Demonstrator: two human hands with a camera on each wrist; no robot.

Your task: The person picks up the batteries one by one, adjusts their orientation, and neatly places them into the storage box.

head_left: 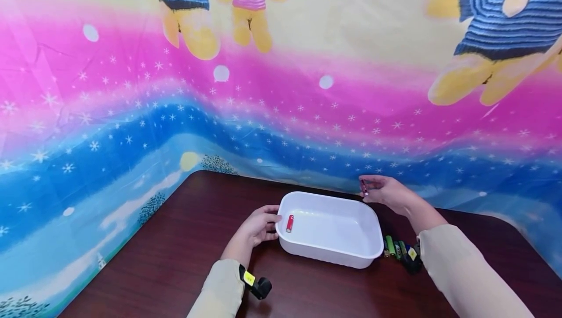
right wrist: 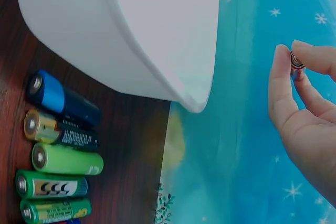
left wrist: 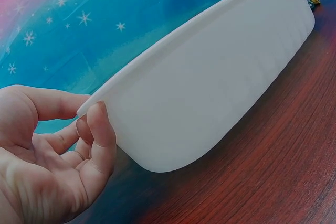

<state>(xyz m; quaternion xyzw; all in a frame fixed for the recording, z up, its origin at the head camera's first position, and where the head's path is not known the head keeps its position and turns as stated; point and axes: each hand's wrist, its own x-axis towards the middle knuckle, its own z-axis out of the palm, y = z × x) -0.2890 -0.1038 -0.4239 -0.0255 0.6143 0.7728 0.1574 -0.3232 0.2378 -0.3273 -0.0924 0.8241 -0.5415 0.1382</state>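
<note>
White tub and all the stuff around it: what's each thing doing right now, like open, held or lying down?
White tub: open at the top, held at its rim
Red battery: lying inside the tub
Held battery: pinched, outside the tub
Battery row: lying side by side on the table
Left grip: holding the tub's rim
Right grip: pinching one battery

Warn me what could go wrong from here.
The right grip holds a small battery in just a pinch, so it might slip and drop. The left grip holds the tub at one end only; a tug could shift it and set the red battery inside rolling. The row of batteries lies close beside the tub, so a bump might scatter it.
</note>
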